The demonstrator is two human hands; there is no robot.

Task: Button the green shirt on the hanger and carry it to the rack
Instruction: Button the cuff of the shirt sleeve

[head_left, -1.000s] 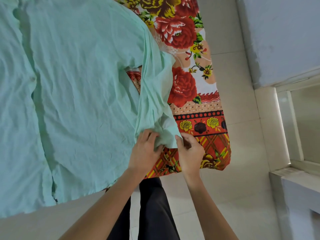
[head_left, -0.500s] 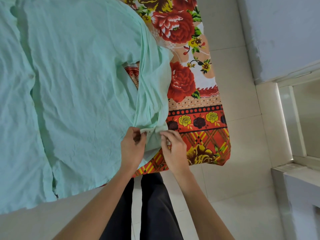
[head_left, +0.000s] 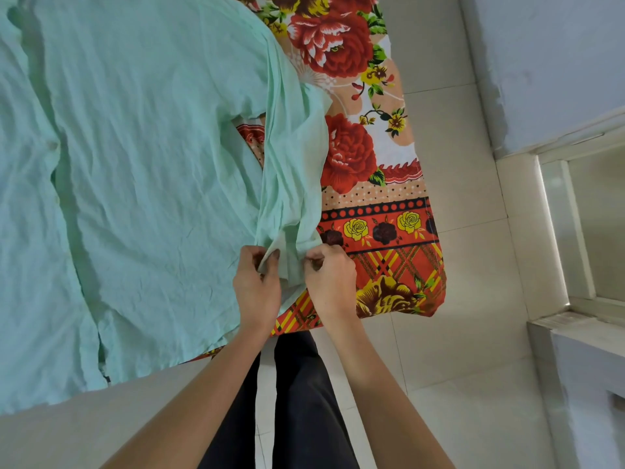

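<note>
Item: green shirt [head_left: 135, 164], pale mint, creased. It lies spread flat, its body reaching left of the left hand and away beyond it.

Sleeve [head_left: 294, 157]: runs from the shirt's shoulder down toward both hands, bunched in long folds. Its end [head_left: 287, 265] sits between the two hands.

Left hand [head_left: 255, 289]: fingers curled, pinching the sleeve end's left edge.

Right hand [head_left: 333, 282]: fingers curled, pinching the sleeve end's right edge, just beside the left hand. Whether a button lies between the fingers cannot be told.

Floral cloth [head_left: 382, 231]: red and yellow roses, under the shirt, showing beyond and right of the right hand.

Black trousers [head_left: 304, 401]: between the forearms.

Tiled floor [head_left: 466, 333]: right of the right forearm.

White ledge [head_left: 581, 330]: far right of the right hand.
</note>
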